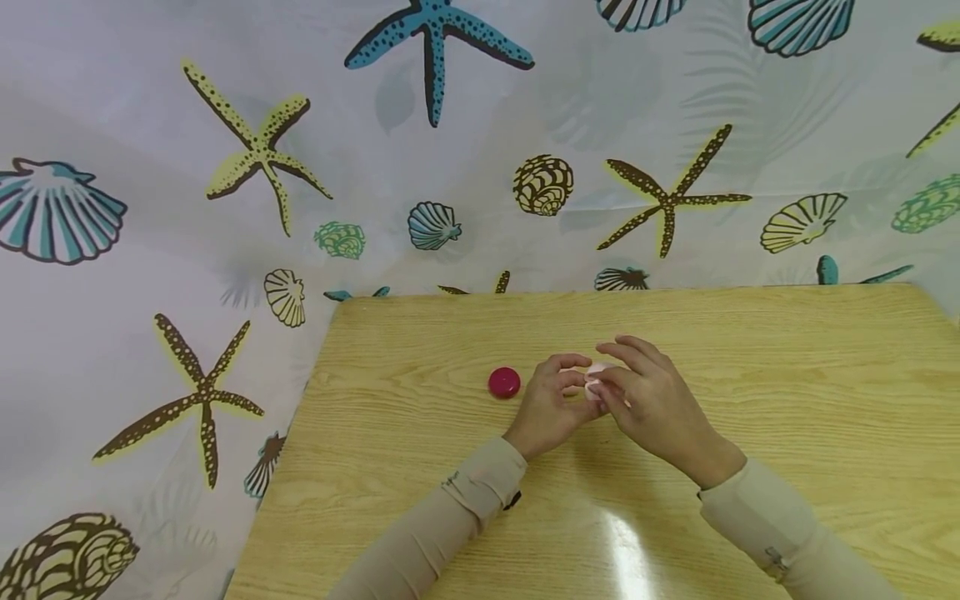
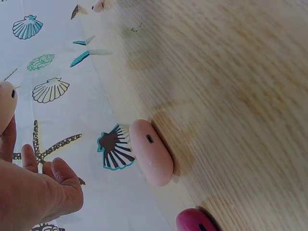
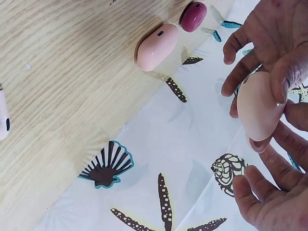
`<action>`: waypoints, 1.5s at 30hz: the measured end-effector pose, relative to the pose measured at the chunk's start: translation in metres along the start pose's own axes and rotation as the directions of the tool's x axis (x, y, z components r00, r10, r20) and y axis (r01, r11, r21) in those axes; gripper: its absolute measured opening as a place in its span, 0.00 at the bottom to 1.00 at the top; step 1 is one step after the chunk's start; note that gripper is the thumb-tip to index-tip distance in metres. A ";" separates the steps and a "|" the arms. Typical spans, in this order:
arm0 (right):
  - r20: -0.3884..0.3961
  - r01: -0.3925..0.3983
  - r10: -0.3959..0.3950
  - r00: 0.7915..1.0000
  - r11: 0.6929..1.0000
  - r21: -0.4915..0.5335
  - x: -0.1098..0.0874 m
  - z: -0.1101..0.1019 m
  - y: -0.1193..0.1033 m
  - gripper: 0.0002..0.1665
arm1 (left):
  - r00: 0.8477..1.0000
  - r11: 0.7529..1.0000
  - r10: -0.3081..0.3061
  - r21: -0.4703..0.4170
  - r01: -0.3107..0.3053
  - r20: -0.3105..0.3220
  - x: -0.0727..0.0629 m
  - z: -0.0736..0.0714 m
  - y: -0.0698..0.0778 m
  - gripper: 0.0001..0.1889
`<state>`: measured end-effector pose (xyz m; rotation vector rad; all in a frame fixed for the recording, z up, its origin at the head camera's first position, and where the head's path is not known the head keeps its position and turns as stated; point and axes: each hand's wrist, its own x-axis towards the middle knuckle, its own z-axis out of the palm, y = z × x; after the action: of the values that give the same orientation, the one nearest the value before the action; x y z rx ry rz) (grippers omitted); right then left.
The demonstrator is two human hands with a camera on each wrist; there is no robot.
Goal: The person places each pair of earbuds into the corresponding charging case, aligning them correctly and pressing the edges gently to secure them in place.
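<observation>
Between both hands, at the middle of the table in the head view, is a pale pink earbud case (image 3: 260, 106). My left hand (image 1: 551, 408) holds it from the left side. From the right, my right hand (image 1: 660, 408) pinches it between thumb and fingers. A second pale pink part shows at the case's lower end in the right wrist view. Fingers cover much of the case in the head view. In the left wrist view the same case (image 2: 6, 105) is cut off by the left edge, above a hand's fingers.
A magenta case (image 1: 504, 382) lies on the wooden table (image 1: 405, 333), left of my left hand. Another pale pink case (image 2: 150, 153) lies near it in the wrist views. A small pink earbud (image 2: 98, 6) lies farther off. Behind stands a shell-patterned cloth (image 1: 480, 167).
</observation>
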<state>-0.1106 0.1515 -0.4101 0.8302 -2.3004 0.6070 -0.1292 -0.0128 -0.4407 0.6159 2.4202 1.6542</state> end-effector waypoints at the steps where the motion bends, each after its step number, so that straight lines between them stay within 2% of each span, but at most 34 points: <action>1: 0.005 -0.003 0.003 1.000 1.000 0.003 0.000 0.000 0.000 0.09 | 1.000 1.000 -0.002 0.001 0.002 0.000 0.000 0.000 0.000 0.10; 6: 0.031 -0.076 0.075 0.997 0.997 0.023 -0.004 -0.009 0.002 0.10 | 0.999 0.999 -0.037 -0.032 0.037 -0.001 0.000 0.000 0.000 0.11; 10: 0.016 -0.140 0.140 0.990 0.990 0.015 -0.012 -0.021 0.013 0.12 | 0.998 0.996 -0.067 -0.057 0.067 -0.002 0.000 0.000 -0.001 0.11; 17: -0.010 -0.215 0.215 0.977 0.977 -0.011 -0.030 -0.034 0.039 0.11 | 0.999 0.999 -0.037 0.005 0.037 -0.004 0.000 -0.001 0.001 0.12; 20: 0.020 -0.234 0.235 0.972 0.972 -0.033 -0.037 -0.035 0.048 0.10 | 0.999 0.999 -0.041 0.018 0.041 -0.005 0.001 -0.001 0.001 0.12; 23: 0.084 -0.255 0.262 0.961 0.963 -0.082 -0.046 -0.035 0.055 0.11 | 0.999 0.999 -0.044 0.018 0.044 0.001 0.001 0.000 0.001 0.12; 25: 0.155 -0.284 0.302 0.941 0.951 -0.125 -0.051 -0.037 0.058 0.12 | 0.999 0.999 -0.043 0.015 0.043 0.004 0.001 0.000 0.001 0.12; 27: 0.236 -0.320 0.353 0.905 0.932 -0.169 -0.057 -0.038 0.060 0.13 | 0.999 0.999 -0.037 0.018 0.037 0.004 0.001 0.001 0.001 0.12; 31: 0.404 -0.396 0.461 0.790 0.887 -0.238 -0.068 -0.036 0.062 0.15 | 0.999 0.999 -0.044 0.004 0.044 0.007 0.002 0.001 0.000 0.12; 33: 0.454 -0.418 0.490 0.744 0.872 -0.255 -0.074 -0.034 0.062 0.16 | 0.998 0.998 -0.056 -0.005 0.056 0.013 0.001 0.001 0.001 0.12; 34: 0.469 -0.423 0.497 0.731 0.868 -0.260 -0.076 -0.032 0.062 0.16 | 0.998 0.998 -0.060 -0.012 0.060 0.015 0.001 0.001 0.001 0.12; 39: 0.499 -0.434 0.510 0.701 0.860 -0.269 -0.084 -0.028 0.062 0.16 | 0.998 0.999 -0.054 0.005 0.054 0.017 0.000 0.002 0.002 0.13; 42: 0.512 -0.439 0.509 0.692 0.859 -0.263 -0.088 -0.027 0.062 0.15 | 0.999 0.999 -0.034 0.018 0.034 0.017 0.000 0.003 0.001 0.13; 45: 0.511 -0.433 0.500 0.699 0.865 -0.254 -0.091 -0.025 0.062 0.13 | 1.000 0.999 -0.010 0.031 0.009 0.013 0.000 0.004 0.000 0.13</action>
<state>-0.0874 0.2464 -0.4669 0.3744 -3.1126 0.4661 -0.1281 -0.0097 -0.4421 0.6172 2.4404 1.6064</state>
